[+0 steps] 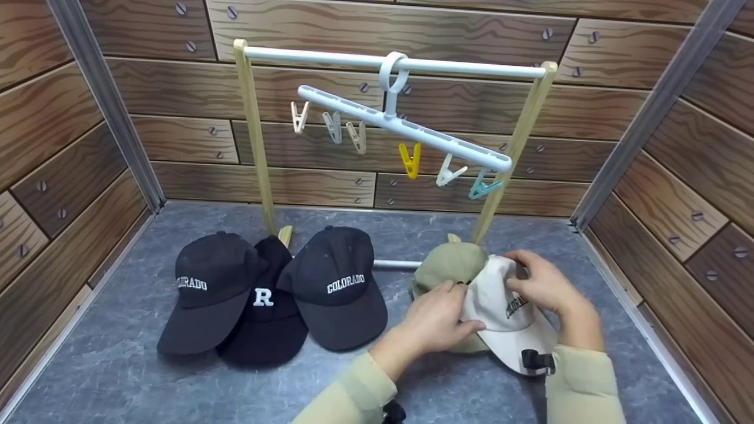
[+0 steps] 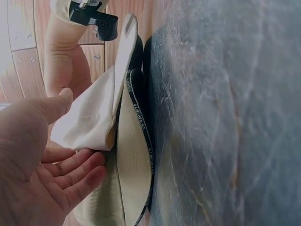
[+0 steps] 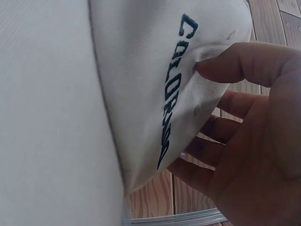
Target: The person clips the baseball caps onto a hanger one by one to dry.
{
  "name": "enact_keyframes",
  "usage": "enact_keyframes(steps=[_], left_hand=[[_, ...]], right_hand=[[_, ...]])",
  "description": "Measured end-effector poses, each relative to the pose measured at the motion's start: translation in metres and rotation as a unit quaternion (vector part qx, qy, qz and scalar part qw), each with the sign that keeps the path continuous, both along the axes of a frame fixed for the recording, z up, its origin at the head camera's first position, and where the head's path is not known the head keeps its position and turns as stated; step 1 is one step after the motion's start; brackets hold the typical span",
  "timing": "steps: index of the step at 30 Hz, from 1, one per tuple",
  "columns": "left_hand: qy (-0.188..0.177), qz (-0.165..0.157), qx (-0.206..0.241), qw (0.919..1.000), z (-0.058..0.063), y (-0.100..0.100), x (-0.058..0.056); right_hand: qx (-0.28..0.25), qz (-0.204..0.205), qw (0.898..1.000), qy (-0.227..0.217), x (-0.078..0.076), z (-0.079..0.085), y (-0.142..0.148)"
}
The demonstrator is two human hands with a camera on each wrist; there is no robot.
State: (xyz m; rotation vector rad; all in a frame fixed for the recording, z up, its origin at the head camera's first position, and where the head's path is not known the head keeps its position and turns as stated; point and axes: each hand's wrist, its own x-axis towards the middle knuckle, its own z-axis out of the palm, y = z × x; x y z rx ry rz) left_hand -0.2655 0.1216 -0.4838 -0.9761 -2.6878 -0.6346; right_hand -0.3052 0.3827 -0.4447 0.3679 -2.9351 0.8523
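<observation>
A white cap (image 1: 489, 300) with dark COLORADO lettering (image 3: 175, 94) leans over an olive-green cap (image 1: 450, 262) at the right of the grey surface. My right hand (image 1: 551, 288) pinches the white cap's crown, thumb on the front by the lettering and fingers behind. On the cap's left side rests my left hand (image 1: 436, 318), its fingers loosely extended. In the left wrist view those fingers (image 2: 84, 172) lie by the white cap's lower edge, in front of the olive cap (image 2: 134, 174), with the thumb apart from them.
Three dark caps lie at left: one COLORADO cap (image 1: 218, 277), an R cap (image 1: 268, 335) and another COLORADO cap (image 1: 339, 265). Behind stands a rack (image 1: 318, 56) bearing a tilted pale-blue hanger (image 1: 424, 132) with several clips, including a yellow clip (image 1: 410, 161).
</observation>
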Motion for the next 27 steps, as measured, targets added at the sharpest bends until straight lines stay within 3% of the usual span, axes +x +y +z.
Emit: enact_keyframes(steps=[9,18,27], left_hand=[[-0.039,0.008,0.05,0.998,0.0,0.0,0.0],[-0.051,0.01,0.081,0.9953,0.0,0.0,0.0],[-0.086,0.009,0.119,0.9891,0.002,-0.003,0.001]], right_hand=[[0.02,-0.014,0.999,0.022,-0.002,-0.001,-0.001],[0.018,-0.013,1.0,0.01,0.0,0.005,-0.001],[0.011,-0.013,1.0,0.009,0.007,0.012,-0.006]])
